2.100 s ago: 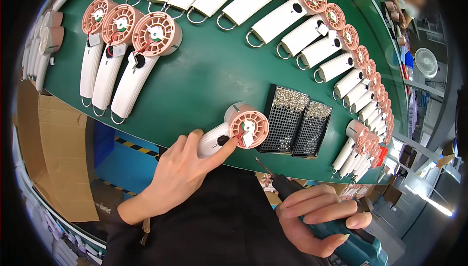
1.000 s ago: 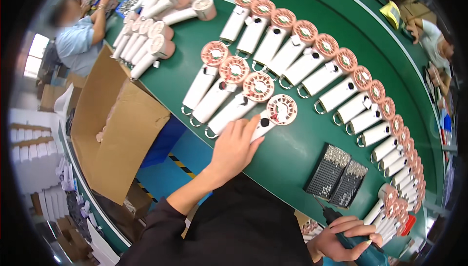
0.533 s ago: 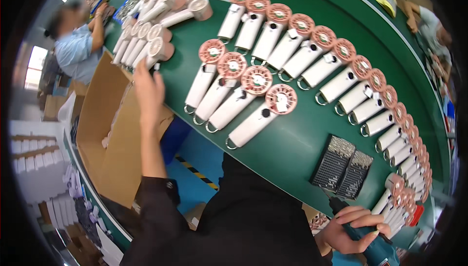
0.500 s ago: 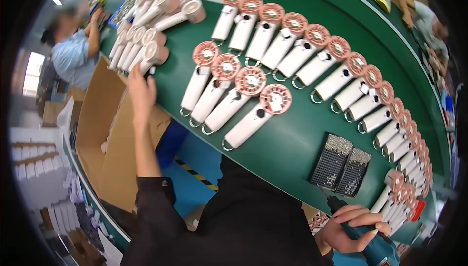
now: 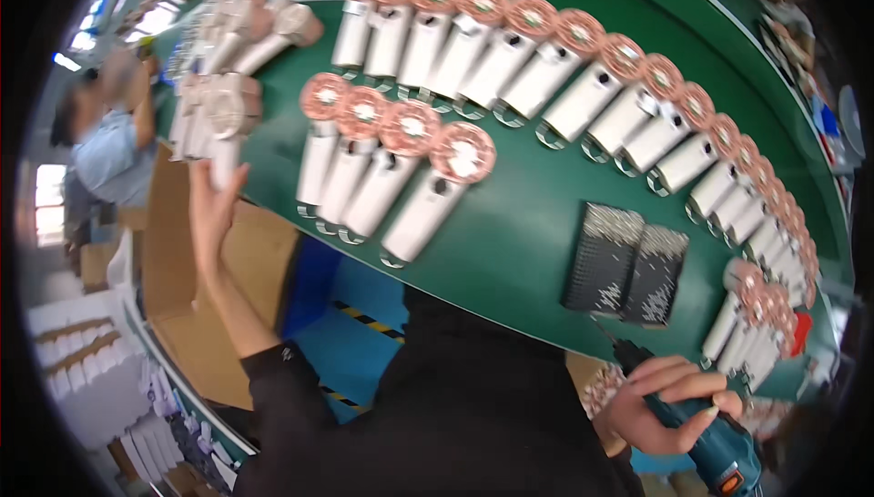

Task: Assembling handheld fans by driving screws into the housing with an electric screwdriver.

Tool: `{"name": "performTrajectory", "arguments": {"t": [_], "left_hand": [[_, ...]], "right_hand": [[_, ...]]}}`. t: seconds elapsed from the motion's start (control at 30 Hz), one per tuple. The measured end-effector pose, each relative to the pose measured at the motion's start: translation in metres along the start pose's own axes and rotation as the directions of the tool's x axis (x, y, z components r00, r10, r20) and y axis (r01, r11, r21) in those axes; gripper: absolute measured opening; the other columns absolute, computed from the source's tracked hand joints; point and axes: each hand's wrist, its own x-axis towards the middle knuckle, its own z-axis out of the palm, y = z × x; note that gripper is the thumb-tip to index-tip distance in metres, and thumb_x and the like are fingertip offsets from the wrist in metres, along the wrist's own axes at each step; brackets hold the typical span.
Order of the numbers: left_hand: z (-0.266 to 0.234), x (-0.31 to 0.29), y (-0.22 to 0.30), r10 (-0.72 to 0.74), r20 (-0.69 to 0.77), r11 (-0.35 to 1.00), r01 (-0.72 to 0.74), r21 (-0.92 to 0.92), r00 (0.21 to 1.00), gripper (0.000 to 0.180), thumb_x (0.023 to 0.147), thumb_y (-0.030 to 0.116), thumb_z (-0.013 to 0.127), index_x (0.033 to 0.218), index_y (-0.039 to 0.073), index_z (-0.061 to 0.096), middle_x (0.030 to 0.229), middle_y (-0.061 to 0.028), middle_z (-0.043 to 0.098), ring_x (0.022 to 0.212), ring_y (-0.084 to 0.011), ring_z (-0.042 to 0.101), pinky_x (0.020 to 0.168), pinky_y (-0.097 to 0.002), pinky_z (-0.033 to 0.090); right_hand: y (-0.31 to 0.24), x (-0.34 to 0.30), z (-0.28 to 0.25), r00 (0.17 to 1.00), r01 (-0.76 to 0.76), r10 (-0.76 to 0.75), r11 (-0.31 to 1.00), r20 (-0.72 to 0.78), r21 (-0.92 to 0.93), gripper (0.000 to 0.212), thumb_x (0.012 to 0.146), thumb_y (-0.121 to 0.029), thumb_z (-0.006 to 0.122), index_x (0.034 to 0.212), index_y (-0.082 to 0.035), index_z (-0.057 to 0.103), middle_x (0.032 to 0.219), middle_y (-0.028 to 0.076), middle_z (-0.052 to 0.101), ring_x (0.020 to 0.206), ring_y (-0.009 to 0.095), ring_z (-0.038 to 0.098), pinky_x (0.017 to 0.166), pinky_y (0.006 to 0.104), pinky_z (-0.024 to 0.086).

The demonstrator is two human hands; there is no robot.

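Note:
At the table's left edge my left hand [image 5: 212, 210] has its thumb and fingers around the handle of a white handheld fan [image 5: 227, 156], which stands against a cluster of others. My right hand [image 5: 663, 403] is wrapped around a teal electric screwdriver [image 5: 724, 450] with a black nose, its thin bit pointing up toward a black screw tray [image 5: 601, 260]. Beside that lies a second black tray [image 5: 657, 278], both with small silver screws. A short row of white fans with pink grilles [image 5: 425, 219] lies between my hands, wrist loops toward me.
A long curved row of similar fans [image 5: 576, 104] runs along the green table [image 5: 528, 251]. More fans [image 5: 728, 329] crowd together at the right, near a red object [image 5: 801, 333]. An open cardboard box [image 5: 259, 265] stands below the left edge. A co-worker [image 5: 114, 156] sits at far left.
My left hand has closed around a fan's handle at the left cluster. The view has shifted, so the table rows appear further left. My right hand keeps its grip on the screwdriver.

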Motion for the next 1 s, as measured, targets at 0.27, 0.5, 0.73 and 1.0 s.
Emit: {"name": "performTrajectory", "arguments": {"t": [0.27,0.5,0.73,1.0], "left_hand": [[0.094,-0.144,0.131,0.183,0.685,0.702,0.394,-0.593,0.706,0.048,0.072,0.004,0.079,0.113,-0.001,0.054,0.08,-0.0043,0.062,0.053,-0.0096,0.058,0.046,-0.0215,0.046],[0.177,-0.2,0.143,0.262,0.829,0.588,0.599,-0.543,0.494,0.038,0.097,0.015,0.054,0.129,0.002,0.036,0.083,-0.0047,0.057,0.062,-0.0109,0.059,0.054,-0.0232,0.047],[0.199,-0.213,0.154,0.408,0.755,0.371,0.662,-0.651,0.514,0.056,0.097,0.005,0.05,0.142,0.006,0.016,0.119,-0.0143,0.054,0.095,-0.019,0.062,0.081,-0.033,0.051],[0.203,-0.213,0.15,0.422,0.75,0.382,0.65,-0.657,0.51,0.058,0.098,0.008,0.049,0.143,0.005,0.013,0.119,-0.0152,0.054,0.095,-0.0167,0.06,0.081,-0.032,0.05]], "right_hand": [[0.009,0.001,0.007,0.996,0.031,-0.036,0.998,0.083,0.063,0.026,0.095,-0.021,0.038,0.112,0.0,0.033,0.068,0.013,0.048,0.039,0.023,0.05,0.035,0.0321,0.049],[0.002,0.003,0.011,0.991,-0.037,0.031,0.998,0.127,0.044,0.027,0.096,-0.024,0.041,0.11,-0.003,0.031,0.069,0.013,0.048,0.039,0.024,0.05,0.036,0.0338,0.049],[0.02,-0.017,0.029,0.981,-0.086,0.068,0.992,0.182,0.095,0.027,0.091,-0.017,0.047,0.103,-0.002,0.028,0.062,0.014,0.049,0.039,0.024,0.053,0.035,0.0343,0.05],[0.029,-0.025,0.033,0.973,-0.154,0.142,0.986,0.182,0.055,0.027,0.091,-0.017,0.049,0.103,-0.003,0.029,0.063,0.014,0.052,0.041,0.023,0.054,0.036,0.0348,0.05]]}}
